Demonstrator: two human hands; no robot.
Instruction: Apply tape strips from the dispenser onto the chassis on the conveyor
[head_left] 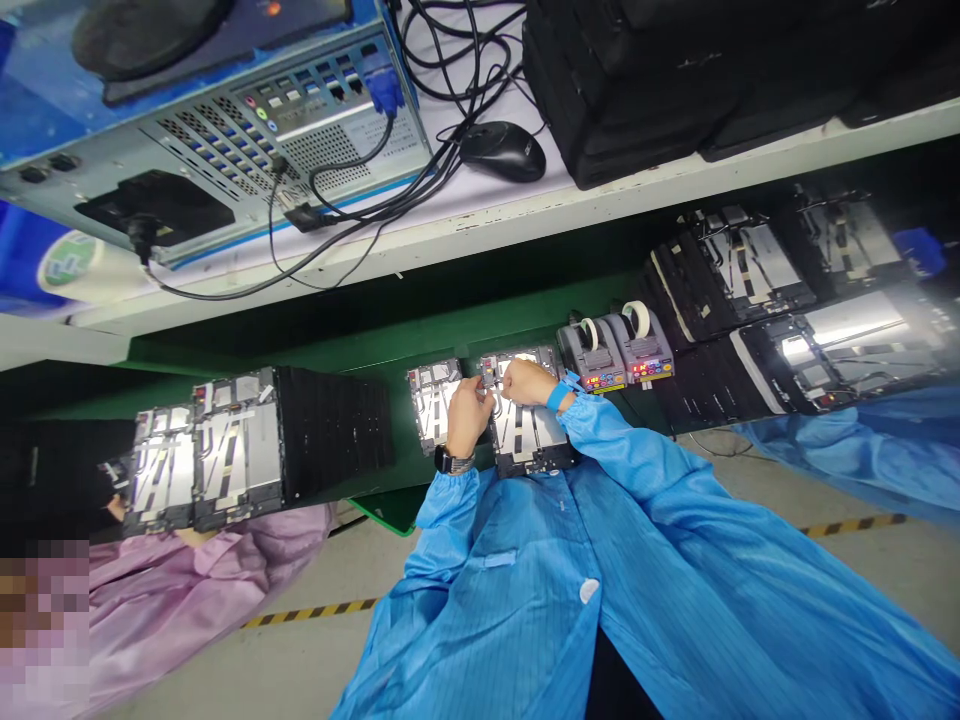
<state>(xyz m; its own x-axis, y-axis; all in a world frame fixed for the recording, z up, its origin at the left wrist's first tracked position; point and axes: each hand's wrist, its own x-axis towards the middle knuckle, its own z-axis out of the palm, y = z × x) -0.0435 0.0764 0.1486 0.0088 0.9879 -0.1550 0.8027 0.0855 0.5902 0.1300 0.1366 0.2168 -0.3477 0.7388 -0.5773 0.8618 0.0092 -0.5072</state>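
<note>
An opened tablet-like device (525, 428), with silver panels, dark strips and black ends, lies on the green bench in front of me. My left hand (466, 418), with a watch at the wrist, is over its left edge with fingers pinched together. Curled fingers of my right hand (527, 383) rest at the device's upper part; a blue wrist strap (562, 391) goes round that wrist. Whatever either hand grips is too small or hidden to make out. Just left of my left hand is a second similar device (429, 397).
Two tape dispensers (592, 360) with lit displays stand right of the device. Stacked black units (330, 425) and more opened devices (236, 455) lie to the left, beside a person in a pink sleeve (225, 570). Further stacks (750, 262) lie right. A shelf holds a computer (300, 140) and mouse (502, 152).
</note>
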